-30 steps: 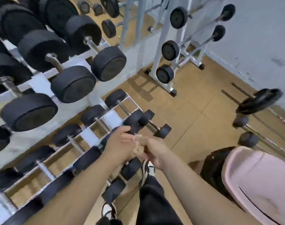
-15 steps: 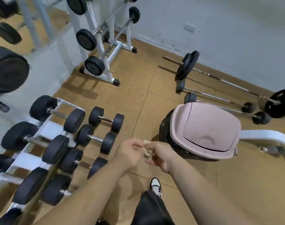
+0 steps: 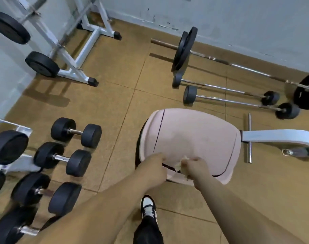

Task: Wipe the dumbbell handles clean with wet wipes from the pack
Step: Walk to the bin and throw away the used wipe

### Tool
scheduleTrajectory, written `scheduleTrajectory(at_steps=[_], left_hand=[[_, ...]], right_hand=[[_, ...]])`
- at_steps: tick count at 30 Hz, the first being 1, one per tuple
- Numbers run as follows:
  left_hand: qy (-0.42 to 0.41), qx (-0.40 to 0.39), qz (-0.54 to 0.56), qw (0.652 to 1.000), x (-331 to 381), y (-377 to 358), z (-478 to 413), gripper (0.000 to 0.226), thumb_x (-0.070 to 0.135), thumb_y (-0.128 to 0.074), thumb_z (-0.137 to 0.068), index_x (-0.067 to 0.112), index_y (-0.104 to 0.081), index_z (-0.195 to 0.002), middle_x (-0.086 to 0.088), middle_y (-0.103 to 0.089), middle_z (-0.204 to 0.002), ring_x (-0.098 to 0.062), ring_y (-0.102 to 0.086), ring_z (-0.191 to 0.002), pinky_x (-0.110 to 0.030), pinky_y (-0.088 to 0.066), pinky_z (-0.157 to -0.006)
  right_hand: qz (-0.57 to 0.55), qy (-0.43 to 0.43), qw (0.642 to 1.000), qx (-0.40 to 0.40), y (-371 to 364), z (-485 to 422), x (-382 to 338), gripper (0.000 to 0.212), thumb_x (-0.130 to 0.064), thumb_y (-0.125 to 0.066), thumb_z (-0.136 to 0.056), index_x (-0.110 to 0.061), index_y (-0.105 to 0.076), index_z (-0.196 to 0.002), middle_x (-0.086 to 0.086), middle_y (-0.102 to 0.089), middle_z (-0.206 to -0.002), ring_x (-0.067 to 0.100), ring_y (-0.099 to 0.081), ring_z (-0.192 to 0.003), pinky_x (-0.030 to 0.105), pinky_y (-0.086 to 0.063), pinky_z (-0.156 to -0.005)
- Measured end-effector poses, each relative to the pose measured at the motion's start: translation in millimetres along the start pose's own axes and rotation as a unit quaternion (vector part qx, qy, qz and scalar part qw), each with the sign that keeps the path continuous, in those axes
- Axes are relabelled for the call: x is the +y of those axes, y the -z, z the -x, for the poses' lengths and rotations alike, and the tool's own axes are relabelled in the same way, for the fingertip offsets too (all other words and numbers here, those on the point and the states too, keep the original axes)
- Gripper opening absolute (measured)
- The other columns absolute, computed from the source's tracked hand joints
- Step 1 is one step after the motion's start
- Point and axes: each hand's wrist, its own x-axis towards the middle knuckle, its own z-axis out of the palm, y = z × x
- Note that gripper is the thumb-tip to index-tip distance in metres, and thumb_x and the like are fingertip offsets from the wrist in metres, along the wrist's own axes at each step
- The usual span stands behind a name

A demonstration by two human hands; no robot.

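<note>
Tan floor tiles [image 3: 115,85] underfoot, with a scuffed pale wall [image 3: 238,18] at the far side. Standing on the tiles near the middle: a bin with a broad pink lid [image 3: 194,134], and a black liner [image 3: 138,148] showing under the lid's left edge. Thin dark seams down the lid at left and right, plus a dark gap along its near edge, just by the hands. Contents hidden; impossible to tell what lies inside.

Right hand [image 3: 196,167] curled tight round a crumpled wipe [image 3: 181,165], pale and bunched, poking out on the thumb side and held over the near edge of the lid. Left hand [image 3: 153,169] just beside it, knuckles up, fingers tucked under at the lid's near left corner, with a small gap between it and the wipe. Impossible to tell whether gripping anything or touching the lid.

Black dumbbells low at the left, well apart from both hands, lined up side by side: far dumbbell [image 3: 76,132], middle dumbbell [image 3: 62,158], near dumbbell [image 3: 46,192], each with a bare metal handle between round ends. White rack [image 3: 21,129] at the left edge, with a bigger black weight [image 3: 8,147] resting on it.

Beyond the bin, flat on the tiles: a long barbell [image 3: 220,59] loaded with black plates [image 3: 185,48], then two shorter barbells, one [image 3: 222,88] just beside the other [image 3: 238,102]. White stand [image 3: 74,57] at upper left carrying bars with black ends. White bench leg [image 3: 277,135] just right of the bin. Black-and-white shoe [image 3: 148,206] on the tiles below the hands.
</note>
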Motion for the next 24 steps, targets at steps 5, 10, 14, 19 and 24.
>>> scheduleTrajectory(at_steps=[5, 10, 14, 19, 24], left_hand=[[0.024, -0.015, -0.01, 1.0, 16.7, -32.1, -70.3, 0.044, 0.014, -0.051, -0.099, 0.018, -0.047, -0.143, -0.011, -0.052, -0.143, -0.03, -0.052, -0.127, -0.037, -0.047, -0.104], [0.028, -0.009, 0.0, 1.0, 19.7, -55.1, -114.6, 0.044, 0.019, -0.054, -0.099, 0.02, -0.048, -0.143, -0.007, -0.056, -0.139, -0.026, -0.055, -0.124, -0.033, -0.046, -0.103], [0.04, -0.001, 0.024, 0.999, 1.0, -60.2, -106.0, 0.024, 0.015, -0.051, -0.1, 0.017, -0.054, -0.123, -0.008, -0.059, -0.123, -0.027, -0.057, -0.112, -0.038, -0.046, -0.099], [0.085, 0.058, 0.077, 0.992, -22.6, -32.9, -44.6, 0.037, 0.022, -0.053, -0.1, 0.021, -0.054, -0.137, -0.003, -0.057, -0.134, -0.023, -0.055, -0.122, -0.034, -0.046, -0.106], [0.075, 0.144, 0.161, 0.973, -51.6, 9.8, 60.7, 0.032, 0.021, -0.057, -0.098, 0.023, -0.062, -0.129, 0.003, -0.063, -0.123, -0.017, -0.059, -0.115, -0.023, -0.045, -0.097]], right_hand=[[0.056, -0.004, 0.998, -0.021, 22.0, -73.6, 5.7, 0.014, -0.019, -0.07, -0.086, -0.013, -0.06, -0.094, 0.013, -0.065, -0.097, 0.028, -0.061, -0.083, 0.037, -0.05, -0.066], [0.251, 0.007, 0.967, -0.034, 11.1, -124.2, 16.4, 0.054, -0.039, -0.057, -0.101, -0.002, -0.054, -0.14, 0.023, -0.038, -0.16, 0.042, -0.04, -0.141, 0.05, -0.035, -0.118], [0.369, -0.033, 0.923, -0.101, 13.2, -129.2, 17.5, 0.043, -0.021, -0.057, -0.098, -0.004, -0.052, -0.137, 0.023, -0.052, -0.139, 0.039, -0.053, -0.124, 0.041, -0.045, -0.106], [0.283, 0.047, 0.953, -0.098, -3.2, -67.1, -5.1, 0.034, -0.007, -0.051, -0.097, -0.013, -0.042, -0.064, 0.008, -0.043, -0.066, 0.022, -0.038, -0.062, 0.034, -0.03, -0.06], [0.298, 0.143, 0.931, -0.153, -79.1, 50.7, -34.4, 0.029, -0.024, -0.051, -0.095, -0.012, -0.058, -0.07, 0.023, -0.067, -0.081, 0.036, -0.064, -0.079, 0.039, -0.049, -0.07]])
